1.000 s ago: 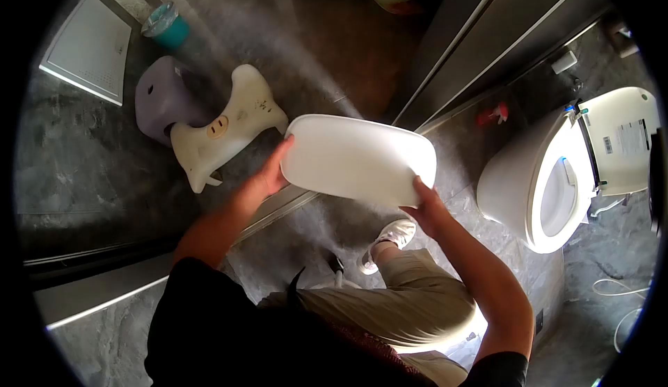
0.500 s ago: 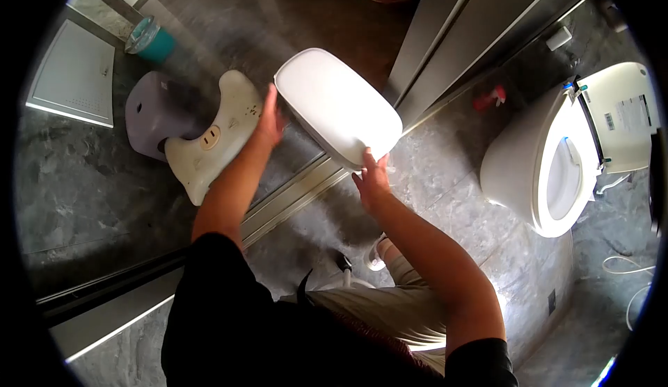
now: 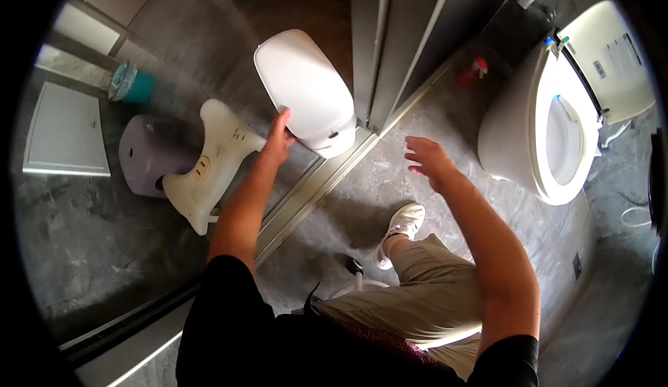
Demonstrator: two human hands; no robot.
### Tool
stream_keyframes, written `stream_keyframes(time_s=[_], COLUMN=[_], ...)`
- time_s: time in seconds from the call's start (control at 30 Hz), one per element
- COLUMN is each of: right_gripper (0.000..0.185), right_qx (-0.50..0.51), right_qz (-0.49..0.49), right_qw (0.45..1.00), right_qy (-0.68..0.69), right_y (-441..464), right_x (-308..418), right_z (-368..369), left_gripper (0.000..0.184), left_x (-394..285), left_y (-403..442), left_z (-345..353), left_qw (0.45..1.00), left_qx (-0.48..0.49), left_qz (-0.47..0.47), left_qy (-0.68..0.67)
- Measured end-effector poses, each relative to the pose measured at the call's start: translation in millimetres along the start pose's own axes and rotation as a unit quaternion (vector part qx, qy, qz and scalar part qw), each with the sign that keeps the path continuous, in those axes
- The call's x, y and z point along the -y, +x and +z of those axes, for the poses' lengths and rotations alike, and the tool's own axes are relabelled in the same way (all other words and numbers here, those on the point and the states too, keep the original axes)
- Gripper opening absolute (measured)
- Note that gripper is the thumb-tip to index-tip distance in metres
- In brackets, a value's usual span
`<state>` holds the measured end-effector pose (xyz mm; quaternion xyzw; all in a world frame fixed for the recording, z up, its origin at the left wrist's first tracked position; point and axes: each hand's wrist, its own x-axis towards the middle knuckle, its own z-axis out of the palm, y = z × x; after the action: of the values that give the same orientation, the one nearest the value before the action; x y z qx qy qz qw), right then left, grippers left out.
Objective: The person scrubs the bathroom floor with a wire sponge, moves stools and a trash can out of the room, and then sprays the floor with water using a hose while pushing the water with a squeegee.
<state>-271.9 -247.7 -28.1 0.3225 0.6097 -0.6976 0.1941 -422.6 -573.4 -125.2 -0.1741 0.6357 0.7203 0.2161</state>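
"Where is the white, smooth, rounded oblong piece (image 3: 303, 84)?"

"Near the middle, tilted across the view—its far end leans left, and its near end, with a small dark slot, lies by the pale metal door track (image 3: 316, 182)."

"And the left hand (image 3: 276, 142)?"

"At that piece's left side, fingers touching the edge. The palm side is turned from view, so I can't tell whether it grips or merely rests there."

"The right hand (image 3: 430, 159)?"

"Released and holding nothing, fingers spread. It hovers to the right of the white piece, apart from it, over the grey marbled floor (image 3: 435, 188)."

"What's on the left?"

"A cream, curved plastic footstool (image 3: 219, 154) with an oval emblem, right beside a rounded purple-grey plastic stool (image 3: 149, 154). Farther back is a teal, round bin (image 3: 138, 88) with a clear liner; a flat white square panel (image 3: 66, 133) sits at the far left."

"And to the right?"

"A white, glossy toilet (image 3: 511, 122), lid raised—and a small red-topped bottle (image 3: 475, 72) on the floor beyond the hand."
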Motion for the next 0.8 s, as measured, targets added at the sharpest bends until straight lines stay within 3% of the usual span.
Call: stream_keyframes(time_s=[0.1,0.23,0.3,0.4,0.5,0.53,0.63,0.67,0.7,0.73,0.8], right_gripper=[0.042,0.045,0.045,0.043,0.046,0.048,0.041,0.039,0.036,0.034,0.030], right_qx=[-0.017,-0.102,-0.141,-0.197,-0.238,-0.251,-0.276,-0.275,-0.274,-0.264,-0.234], right_qz=[0.007,0.024,0.045,0.084,0.097,0.107,0.116,0.113,0.110,0.104,0.083], right_qw=[0.999,0.994,0.989,0.976,0.965,0.959,0.951,0.952,0.952,0.959,0.956], right_qy=[0.028,0.022,0.032,0.032,0.057,0.072,0.080,0.079,0.077,0.016,-0.155], right_y=[-15,-40,-61,-100,-144,-160,-203,-211,-219,-228,-232], right_x=[-2,-52,-93,-133,-166,-174,-185,-194,-205,-215,-223], right_z=[-49,-120,-158,-205,-245,-253,-262,-270,-278,-282,-290], left_gripper=[0.078,0.074,0.066,0.057,0.057,0.056,0.048,0.030,0.027,0.033,0.014], left_x=[-22,-56,-82,-101,-75,-60,-4,40,81,92,142], left_y=[56,99,101,120,142,142,129,143,146,96,52], left_z=[1,33,56,88,104,100,115,111,98,140,197], left_qw=[0.995,0.996,0.971,0.956,0.990,0.987,0.987,0.970,0.992,0.981,0.981], left_qx=[0.087,0.024,-0.108,-0.138,-0.014,0.040,-0.085,-0.180,-0.117,-0.093,-0.057], left_qz=[0.027,0.065,0.087,0.086,0.142,0.156,0.103,0.103,0.041,0.053,0.012], left_qy=[-0.025,0.047,0.197,0.246,0.001,0.014,-0.089,-0.127,0.023,0.162,0.187])
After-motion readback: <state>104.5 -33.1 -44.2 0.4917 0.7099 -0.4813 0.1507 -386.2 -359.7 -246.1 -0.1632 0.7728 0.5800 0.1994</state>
